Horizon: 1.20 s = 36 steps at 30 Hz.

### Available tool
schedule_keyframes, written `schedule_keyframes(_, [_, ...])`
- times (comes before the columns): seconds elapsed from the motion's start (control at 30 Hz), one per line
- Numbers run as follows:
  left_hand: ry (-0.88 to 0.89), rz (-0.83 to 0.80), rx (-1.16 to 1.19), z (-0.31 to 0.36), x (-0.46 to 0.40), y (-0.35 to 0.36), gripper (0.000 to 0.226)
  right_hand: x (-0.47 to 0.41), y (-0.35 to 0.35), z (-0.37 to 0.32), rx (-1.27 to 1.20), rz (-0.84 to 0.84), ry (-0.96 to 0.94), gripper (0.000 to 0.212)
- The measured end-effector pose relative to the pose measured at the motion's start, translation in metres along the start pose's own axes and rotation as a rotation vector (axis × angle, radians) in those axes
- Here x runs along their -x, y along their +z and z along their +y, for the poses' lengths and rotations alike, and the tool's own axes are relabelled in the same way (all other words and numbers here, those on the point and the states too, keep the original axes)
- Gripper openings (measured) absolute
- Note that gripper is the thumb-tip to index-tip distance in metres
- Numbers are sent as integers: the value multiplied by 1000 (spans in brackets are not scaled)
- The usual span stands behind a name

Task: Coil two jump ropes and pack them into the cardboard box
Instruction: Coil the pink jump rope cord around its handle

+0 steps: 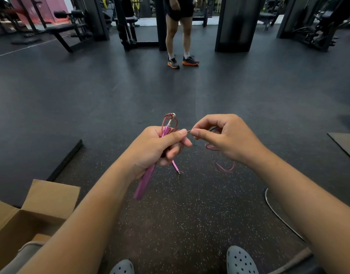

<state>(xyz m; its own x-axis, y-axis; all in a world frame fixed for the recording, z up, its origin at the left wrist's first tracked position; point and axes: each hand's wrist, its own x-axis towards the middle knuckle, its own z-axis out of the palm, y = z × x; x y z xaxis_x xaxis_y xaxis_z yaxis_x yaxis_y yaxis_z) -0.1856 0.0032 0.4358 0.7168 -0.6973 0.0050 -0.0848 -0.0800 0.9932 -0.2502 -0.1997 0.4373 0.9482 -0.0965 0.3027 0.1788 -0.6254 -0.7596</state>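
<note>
1. Left hand [158, 147] curled round a pink jump rope handle [148, 175], thumb pressed along the top; handle tilted, metal swivel end [172, 116] up and away, butt end down toward the camera.
2. Right hand [223, 139] pinching the thin pink cord [225, 169] between thumb and forefinger, just beside the left thumb; other fingers loosely curled.
3. Cord wraps near the swivel partly hidden by the left fingers; number of turns impossible to count.
4. Loose loops hanging below the right hand, partly hidden behind it.
5. Second pink handle [176, 167] showing below the left fingers, upper part covered.
6. Open cardboard box [49, 198] at lower left, cut off by the frame and the left forearm; contents hard to make out.
7. Thin grey cable [278, 216] on the speckled floor at right, possibly the second rope, ends out of view.
8. Grey perforated clogs [239, 262] at the bottom edge.
</note>
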Motion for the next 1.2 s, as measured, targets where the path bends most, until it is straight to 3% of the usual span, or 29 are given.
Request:
schedule_keyframes(0.23, [-45, -60, 156, 1, 4, 3, 26, 3, -7, 3, 99, -57, -62, 14])
schedule_keyframes(0.37, [-21, 7, 211, 6, 5, 5, 32, 4, -7, 5, 160, -96, -66, 17])
schedule_keyframes(0.5, [-36, 19, 278, 9, 5, 5, 38, 2, -7, 4, -17, -129, -35, 23])
schedule_keyframes(0.67, [-37, 15, 498, 13, 5, 12, 29, 2, -5, 3, -235, -145, 7, 25])
schedule_keyframes(0.97, [-31, 32, 837, 22, 9, 14, 29, 4, 0, 2, -320, -59, 114, 16])
schedule_keyframes(1.07, [15, -3, 1095, 29, 8, 12, 26, 5, 8, 4, -193, -66, 113, 20])
schedule_keyframes(1.2, [124, 114, 1252, 36, 5, 16, 34, 10, 30, 0, 212, -304, 142, 31])
